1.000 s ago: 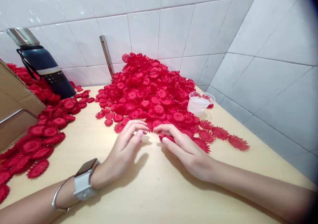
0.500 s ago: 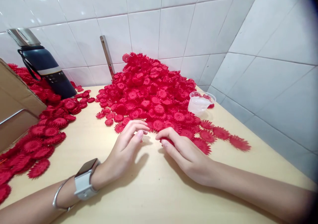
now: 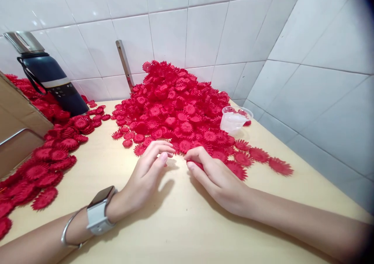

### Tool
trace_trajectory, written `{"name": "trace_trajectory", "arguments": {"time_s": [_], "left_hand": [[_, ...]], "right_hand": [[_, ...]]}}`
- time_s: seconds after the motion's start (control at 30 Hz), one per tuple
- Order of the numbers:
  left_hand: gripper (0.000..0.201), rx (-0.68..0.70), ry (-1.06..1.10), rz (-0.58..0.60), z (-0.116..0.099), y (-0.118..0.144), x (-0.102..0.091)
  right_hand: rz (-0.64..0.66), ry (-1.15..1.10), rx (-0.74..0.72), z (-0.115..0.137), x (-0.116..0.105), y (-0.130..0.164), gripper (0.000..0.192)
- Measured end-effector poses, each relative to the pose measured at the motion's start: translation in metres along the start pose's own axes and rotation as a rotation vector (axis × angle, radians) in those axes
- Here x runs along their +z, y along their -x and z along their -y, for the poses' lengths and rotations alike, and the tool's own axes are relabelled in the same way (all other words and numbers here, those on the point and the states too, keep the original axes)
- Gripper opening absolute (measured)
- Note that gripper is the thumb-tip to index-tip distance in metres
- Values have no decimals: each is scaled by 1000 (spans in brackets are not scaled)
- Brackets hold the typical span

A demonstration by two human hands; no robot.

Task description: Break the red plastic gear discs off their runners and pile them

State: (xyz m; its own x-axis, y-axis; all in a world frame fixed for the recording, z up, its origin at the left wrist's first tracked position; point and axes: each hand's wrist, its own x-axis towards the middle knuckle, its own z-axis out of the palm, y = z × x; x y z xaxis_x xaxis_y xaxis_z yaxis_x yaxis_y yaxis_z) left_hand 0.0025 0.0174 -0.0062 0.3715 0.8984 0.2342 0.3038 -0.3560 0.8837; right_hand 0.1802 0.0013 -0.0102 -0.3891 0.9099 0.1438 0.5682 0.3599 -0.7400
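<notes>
Head view: red flower [image 3: 196,163] under right fingers [image 3: 195,154]

1. Small red plastic flower piece [image 3: 197,164], mostly hidden, pinched beneath the curled fingers [image 3: 201,158] of the right hand [image 3: 217,178], low against the tabletop.
2. Large heap of red toothed plastic flower discs [image 3: 175,108], piled high just beyond the fingertips, its near edge touching them.

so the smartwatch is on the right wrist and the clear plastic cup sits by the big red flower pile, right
Not quite. The head view shows the smartwatch on the wrist of the left hand, not of the right hand. The rest holds: the clear plastic cup sits at the edge of the big red flower pile.
</notes>
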Motion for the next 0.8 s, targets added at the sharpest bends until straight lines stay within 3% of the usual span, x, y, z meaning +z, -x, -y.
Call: {"name": "trace_trajectory", "arguments": {"time_s": [0.3,0.43,0.5,0.63,0.8], "left_hand": [[23,-7,3,7,-1,1,0],[23,-6,0,3,-2,0,0],[23,-5,-5,0,-2,0,1],[23,-5,-9,1,-2,1,1],[16,3,-29,40,-3,1,0]], "right_hand": [[-51,-54,-107,-8,5,-4,23],[14,-65,-51,-8,5,-2,21],[9,-36,-29,-7,4,-1,13],[12,-65,16,-3,1,1,16],[5,-99,-96,-4,0,1,26]]}}
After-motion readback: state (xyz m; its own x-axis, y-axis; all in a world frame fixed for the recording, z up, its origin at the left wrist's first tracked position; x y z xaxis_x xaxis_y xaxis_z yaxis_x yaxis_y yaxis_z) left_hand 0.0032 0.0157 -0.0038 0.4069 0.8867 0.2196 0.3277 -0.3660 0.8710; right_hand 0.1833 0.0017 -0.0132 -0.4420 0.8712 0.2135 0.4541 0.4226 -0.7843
